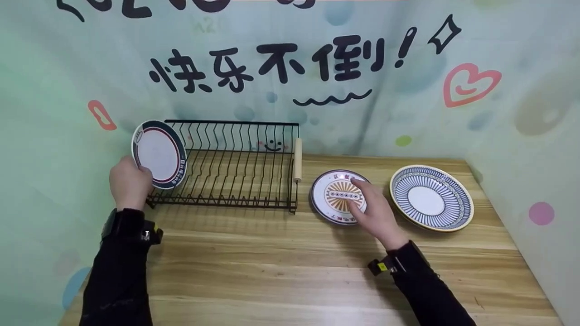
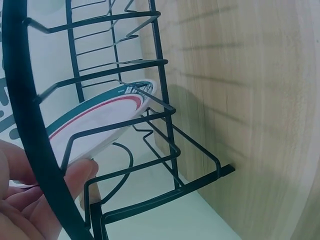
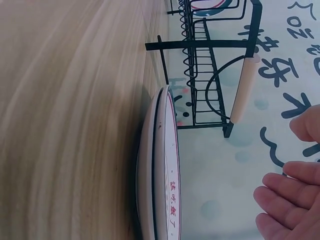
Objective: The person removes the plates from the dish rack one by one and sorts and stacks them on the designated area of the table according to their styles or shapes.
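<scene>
At the left end of the black wire dish rack (image 1: 235,122), my left hand (image 1: 129,183) holds a white plate (image 1: 158,154) by its edge, thumb at the rim. The plate has a dark green band and a red ring, and it stands tilted among the wires. In the left wrist view, rack bars cross in front of the plate (image 2: 100,117) and the fingers. My right hand (image 1: 378,213), fingers apart and holding nothing, hovers over small stacked plates (image 1: 325,188) with an orange sunburst pattern. The right wrist view shows a gap between that hand (image 3: 295,200) and the stacked rims (image 3: 159,165).
A larger, deep blue-and-white patterned plate (image 1: 426,200) lies on the wooden table (image 1: 272,271) at the right. The rack's right end carries a pale wooden handle (image 1: 297,160). A printed cloth backdrop (image 1: 253,104) stands behind the table and along both sides.
</scene>
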Demonstrator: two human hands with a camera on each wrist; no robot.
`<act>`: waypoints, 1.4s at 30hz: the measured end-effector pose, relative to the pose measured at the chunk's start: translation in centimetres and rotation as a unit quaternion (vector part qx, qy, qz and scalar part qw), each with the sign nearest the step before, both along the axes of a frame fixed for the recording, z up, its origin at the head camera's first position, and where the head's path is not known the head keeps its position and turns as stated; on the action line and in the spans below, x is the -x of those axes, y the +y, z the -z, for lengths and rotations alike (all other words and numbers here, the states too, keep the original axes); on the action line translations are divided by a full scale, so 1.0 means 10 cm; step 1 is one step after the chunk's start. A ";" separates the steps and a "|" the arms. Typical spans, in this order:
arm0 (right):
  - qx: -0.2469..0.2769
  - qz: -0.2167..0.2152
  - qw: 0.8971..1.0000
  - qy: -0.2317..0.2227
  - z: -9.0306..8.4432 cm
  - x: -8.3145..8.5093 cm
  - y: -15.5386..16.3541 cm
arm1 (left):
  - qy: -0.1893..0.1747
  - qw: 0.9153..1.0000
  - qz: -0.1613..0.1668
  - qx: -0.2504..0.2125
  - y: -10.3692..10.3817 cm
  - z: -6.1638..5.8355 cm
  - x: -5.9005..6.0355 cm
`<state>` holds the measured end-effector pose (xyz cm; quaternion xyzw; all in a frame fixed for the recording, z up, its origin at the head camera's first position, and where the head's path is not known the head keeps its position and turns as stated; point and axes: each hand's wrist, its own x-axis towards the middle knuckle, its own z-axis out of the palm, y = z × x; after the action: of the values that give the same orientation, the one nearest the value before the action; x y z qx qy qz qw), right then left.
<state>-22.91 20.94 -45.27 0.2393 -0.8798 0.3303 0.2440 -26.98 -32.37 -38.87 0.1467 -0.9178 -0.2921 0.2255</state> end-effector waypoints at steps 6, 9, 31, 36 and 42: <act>0.007 -0.019 1.000 -0.013 0.00 0.01 -0.04 | 0.022 0.999 -0.021 -0.012 0.03 -0.04 -0.02; 0.009 -0.021 1.000 -0.011 0.01 0.01 -0.06 | 0.035 0.999 -0.027 -0.015 0.04 -0.06 -0.03; 0.028 -0.024 0.999 0.003 -0.03 0.00 -0.12 | 0.080 0.995 -0.021 -0.063 0.27 -0.28 -0.23; 0.029 -0.024 0.999 0.002 -0.05 0.00 -0.14 | 0.080 0.995 -0.008 -0.066 0.33 -0.32 -0.30; 0.038 -0.020 0.999 -0.004 -0.07 -0.01 -0.18 | 0.103 0.991 0.024 -0.086 0.44 -0.34 -0.38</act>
<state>-22.80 19.17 -44.60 0.2459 -0.8626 0.3694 0.2430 -23.15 -28.02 -35.45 0.1128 -0.8643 -0.3890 0.2982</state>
